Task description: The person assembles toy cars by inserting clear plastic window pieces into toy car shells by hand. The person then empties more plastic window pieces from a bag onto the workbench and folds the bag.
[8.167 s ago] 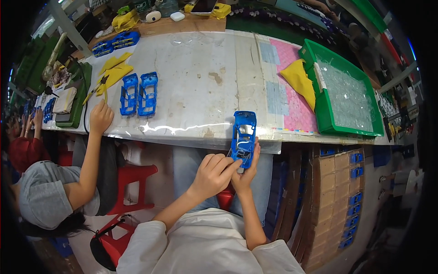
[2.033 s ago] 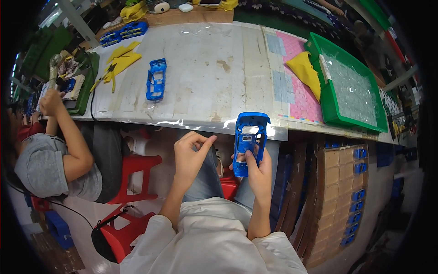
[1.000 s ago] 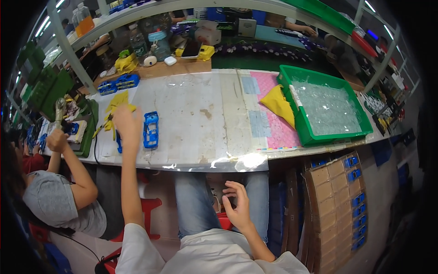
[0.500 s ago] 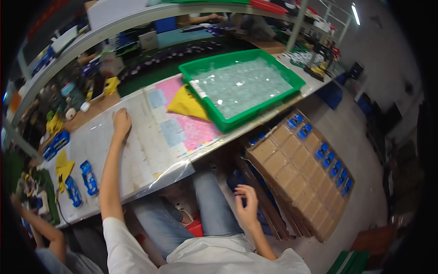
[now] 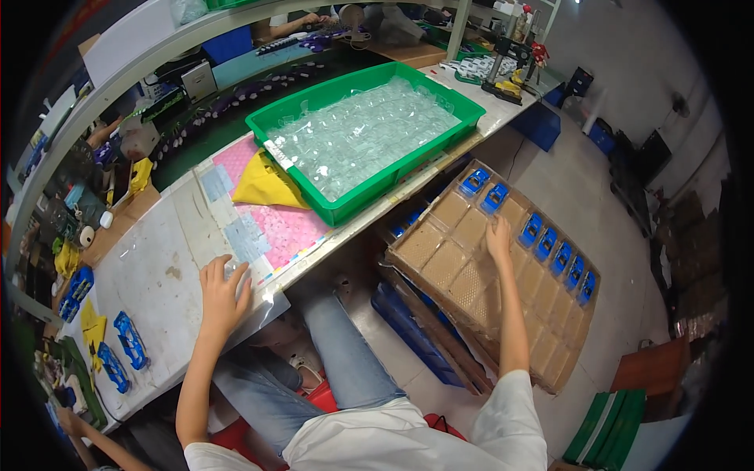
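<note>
My left hand (image 5: 224, 294) is over the front edge of the white worktable (image 5: 169, 251). Its fingers are spread and curved; a faint clear glint shows beside the thumb, too vague to name. At the right, my right hand (image 5: 498, 237) reaches over a brown compartment tray (image 5: 448, 228), near the gap in its far row of blue toy car bodies (image 5: 531, 229). Its fingertips point away from me, and whether they hold anything is hidden. Two more blue car bodies (image 5: 130, 341) lie on the table's left part.
A green bin (image 5: 342, 208) of clear plastic pieces stands on the table beside a yellow bag (image 5: 267, 184) and a pink sheet (image 5: 287, 231). Stacked trays and a blue crate (image 5: 408, 337) are below the table's edge. Another person's arm (image 5: 98, 439) is at lower left.
My left hand has come back from the far part of the table to its front edge, its fingers opening. My right hand has gone from beside my lap out over the tray. The view has shifted.
</note>
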Demonstrator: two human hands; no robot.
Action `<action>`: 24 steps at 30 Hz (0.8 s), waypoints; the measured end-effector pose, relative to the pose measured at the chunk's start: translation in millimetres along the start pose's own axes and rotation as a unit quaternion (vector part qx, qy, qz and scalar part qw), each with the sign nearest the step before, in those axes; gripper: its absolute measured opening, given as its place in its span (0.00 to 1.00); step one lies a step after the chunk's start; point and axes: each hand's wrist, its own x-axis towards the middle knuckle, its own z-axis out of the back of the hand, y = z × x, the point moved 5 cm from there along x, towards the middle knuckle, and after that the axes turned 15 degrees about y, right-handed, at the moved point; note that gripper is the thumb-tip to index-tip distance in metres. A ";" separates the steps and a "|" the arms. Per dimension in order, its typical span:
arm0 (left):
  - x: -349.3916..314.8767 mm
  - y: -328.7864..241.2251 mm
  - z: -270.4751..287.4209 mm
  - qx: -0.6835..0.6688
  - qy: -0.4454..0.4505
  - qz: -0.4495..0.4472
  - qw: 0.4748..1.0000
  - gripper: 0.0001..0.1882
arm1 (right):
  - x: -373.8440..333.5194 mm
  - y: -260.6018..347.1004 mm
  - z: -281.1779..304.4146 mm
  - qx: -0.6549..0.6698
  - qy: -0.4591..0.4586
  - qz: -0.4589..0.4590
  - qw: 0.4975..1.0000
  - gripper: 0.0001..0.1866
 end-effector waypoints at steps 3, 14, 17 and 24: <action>-7.9 -10.1 7.4 -0.021 0.001 -0.004 1.000 0.14 | 29.4 -35.8 -18.5 -0.098 -0.010 -0.061 0.993 0.21; -49.2 -10.7 18.1 -0.027 -0.016 0.057 0.998 0.09 | -16.0 -17.0 -13.3 -0.111 0.032 0.014 0.993 0.23; -59.3 -11.6 19.0 -0.027 -0.028 0.069 0.997 0.07 | -54.5 0.6 -3.5 -0.107 0.046 0.038 0.992 0.20; -88.6 5.1 24.7 -0.023 -0.059 0.113 0.992 0.07 | -84.4 51.5 31.7 -0.164 0.114 0.115 0.973 0.12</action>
